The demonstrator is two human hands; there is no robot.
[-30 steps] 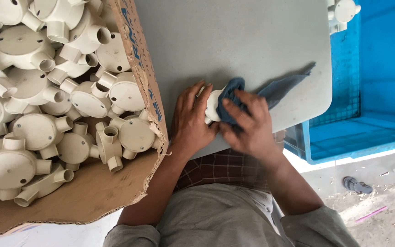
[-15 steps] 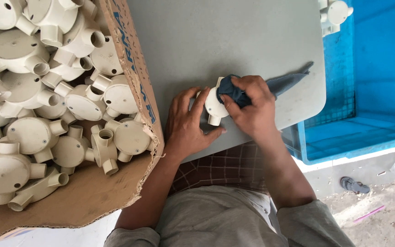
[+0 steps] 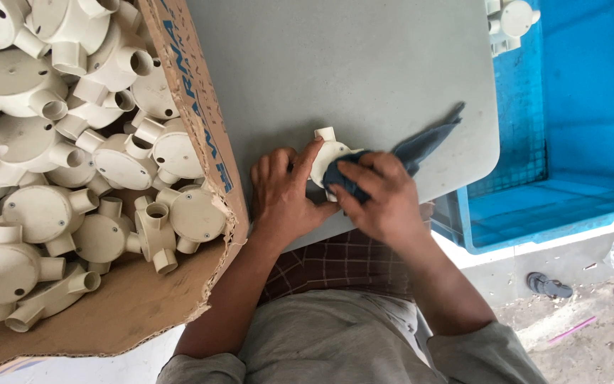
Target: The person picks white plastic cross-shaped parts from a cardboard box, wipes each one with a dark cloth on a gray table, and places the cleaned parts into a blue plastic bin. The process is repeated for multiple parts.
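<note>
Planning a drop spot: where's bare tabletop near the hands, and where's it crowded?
Free: grey table between the cardboard box and blue crate, beyond the hands. Crowded: left hand, right hand, fitting and cloth at the near edge.

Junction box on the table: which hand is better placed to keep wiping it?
Right hand: it presses the dark cloth on the junction box. Left hand only steadies it.

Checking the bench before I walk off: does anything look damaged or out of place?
The cardboard box of cream junction boxes has a torn, ragged edge near the left hand. Otherwise the right hand presses a dark blue cloth on one fitting on the grey table; nothing spilled.
</note>
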